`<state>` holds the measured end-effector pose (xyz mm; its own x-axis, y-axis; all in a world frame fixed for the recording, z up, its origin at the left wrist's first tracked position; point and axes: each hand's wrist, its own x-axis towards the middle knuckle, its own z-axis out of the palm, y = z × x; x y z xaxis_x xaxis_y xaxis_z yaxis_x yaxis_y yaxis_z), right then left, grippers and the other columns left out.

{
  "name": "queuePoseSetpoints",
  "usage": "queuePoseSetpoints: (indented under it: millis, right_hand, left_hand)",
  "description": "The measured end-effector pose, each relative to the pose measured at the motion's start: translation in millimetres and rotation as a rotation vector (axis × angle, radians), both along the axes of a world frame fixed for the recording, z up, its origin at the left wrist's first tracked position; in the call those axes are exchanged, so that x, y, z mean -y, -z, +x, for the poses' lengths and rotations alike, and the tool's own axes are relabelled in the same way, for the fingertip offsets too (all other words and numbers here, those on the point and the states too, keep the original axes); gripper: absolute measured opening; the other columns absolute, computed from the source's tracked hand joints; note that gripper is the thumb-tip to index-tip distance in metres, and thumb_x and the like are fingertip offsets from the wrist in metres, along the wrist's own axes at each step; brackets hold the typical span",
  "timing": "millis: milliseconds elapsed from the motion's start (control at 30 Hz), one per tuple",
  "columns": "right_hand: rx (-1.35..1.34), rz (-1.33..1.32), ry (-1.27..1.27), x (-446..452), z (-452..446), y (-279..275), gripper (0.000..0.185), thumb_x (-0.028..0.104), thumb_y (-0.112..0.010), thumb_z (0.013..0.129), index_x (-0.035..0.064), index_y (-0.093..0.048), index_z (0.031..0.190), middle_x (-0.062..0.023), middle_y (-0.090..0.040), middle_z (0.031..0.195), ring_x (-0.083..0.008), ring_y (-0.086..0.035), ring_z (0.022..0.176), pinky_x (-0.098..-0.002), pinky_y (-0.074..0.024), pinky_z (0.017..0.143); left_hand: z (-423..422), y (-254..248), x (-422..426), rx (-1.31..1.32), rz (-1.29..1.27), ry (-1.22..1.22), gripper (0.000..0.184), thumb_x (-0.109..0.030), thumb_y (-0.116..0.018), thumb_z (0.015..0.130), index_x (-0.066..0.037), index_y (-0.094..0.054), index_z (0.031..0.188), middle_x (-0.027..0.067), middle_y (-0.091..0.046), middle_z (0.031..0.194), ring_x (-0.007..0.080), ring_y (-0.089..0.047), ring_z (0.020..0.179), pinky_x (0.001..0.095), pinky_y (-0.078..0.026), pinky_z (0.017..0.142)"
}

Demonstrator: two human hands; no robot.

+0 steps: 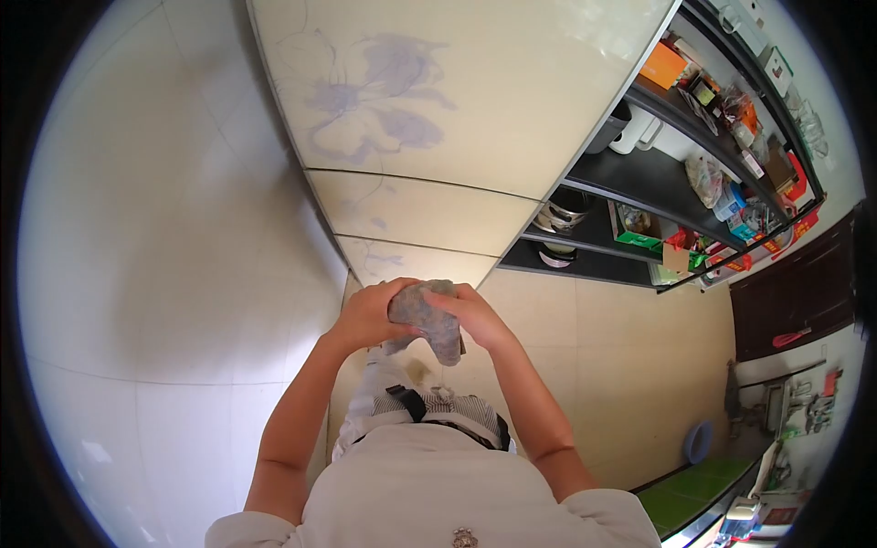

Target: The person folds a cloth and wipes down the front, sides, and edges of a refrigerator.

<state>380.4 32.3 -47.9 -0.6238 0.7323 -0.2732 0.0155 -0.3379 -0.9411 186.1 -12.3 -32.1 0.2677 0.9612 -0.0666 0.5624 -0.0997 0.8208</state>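
Observation:
A bundled grey cloth (426, 317), perhaps a rolled pair of socks, is held between both hands in front of my waist. My left hand (373, 316) wraps round its left side with the fingers closed on it. My right hand (468, 312) grips its upper right side, the thumb pressed on top. One end of the bundle hangs down between the hands, and another part shows below my left hand. The inner fingertips are hidden behind the cloth.
A cream refrigerator or cabinet door (438, 110) with a floral print stands just ahead. To its right are black shelves (649, 187) holding pots and packages. A tiled wall (183, 274) runs along the left. A blue basin (698, 442) lies at the lower right.

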Motion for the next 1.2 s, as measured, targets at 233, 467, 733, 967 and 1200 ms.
queuePoseSetpoints:
  millis: [233,467,733,967,1200]
  right_hand:
    - [0.931,0.553,0.269,-8.7,8.7,-10.5,0.052,0.048,-0.069,0.075,0.0043,-0.062,0.102,-0.0100,-0.067,0.094,-0.0233,-0.066,0.077,-0.0337,-0.0511,0.068]
    - [0.500,1.214,0.258,16.3,-44.5,10.1,0.108,0.043,-0.085,0.054,0.0162,-0.028,0.142,-0.0322,-0.008,0.145,-0.0515,-0.016,0.133,-0.0635,-0.0209,0.102]
    - [0.160,1.596,0.717,-51.4,-72.2,10.9,0.070,0.013,-0.077,0.067,0.0212,-0.045,0.129,-0.0302,-0.018,0.143,-0.0526,-0.029,0.126,-0.0569,-0.0298,0.100]
    - [0.194,1.547,1.223,-131.1,-78.0,-64.3,0.069,0.002,-0.068,0.077,-0.0028,-0.031,0.136,-0.0245,-0.031,0.140,-0.0386,-0.032,0.128,-0.0458,-0.0253,0.105]
    - [0.517,1.847,1.368,-209.9,-135.1,-164.8,0.064,0.011,-0.071,0.074,0.0040,-0.043,0.132,-0.0187,-0.036,0.142,-0.0385,-0.028,0.133,-0.0537,-0.0119,0.108]
  left_hand:
    - [-4.7,29.0,-6.4,-0.035,0.069,-0.330,0.047,-0.017,-0.077,0.063,-0.008,-0.062,0.107,0.0113,-0.067,0.092,0.0252,-0.065,0.081,0.0327,-0.050,0.072]
    - [-24.8,22.0,-35.0,0.614,-0.050,-0.542,0.045,-0.008,-0.073,0.066,0.002,-0.059,0.108,0.0092,-0.065,0.094,0.0163,-0.062,0.084,0.0286,-0.049,0.076]
    - [-30.6,-66.5,-68.4,0.801,-0.068,0.007,0.056,-0.004,-0.070,0.074,0.004,-0.048,0.125,0.0087,-0.060,0.110,0.0150,-0.055,0.102,0.0296,-0.044,0.089]
    - [-109.0,-79.0,-143.9,0.715,0.629,-0.321,0.027,-0.006,-0.058,0.085,0.000,-0.058,0.112,0.0119,-0.061,0.112,0.0204,-0.055,0.107,0.0328,-0.041,0.093]
    - [-188.3,-79.7,-224.6,0.194,1.130,-0.930,0.046,-0.015,-0.052,0.092,0.000,-0.038,0.133,0.0160,-0.040,0.137,0.0223,-0.032,0.129,0.0345,-0.025,0.106]
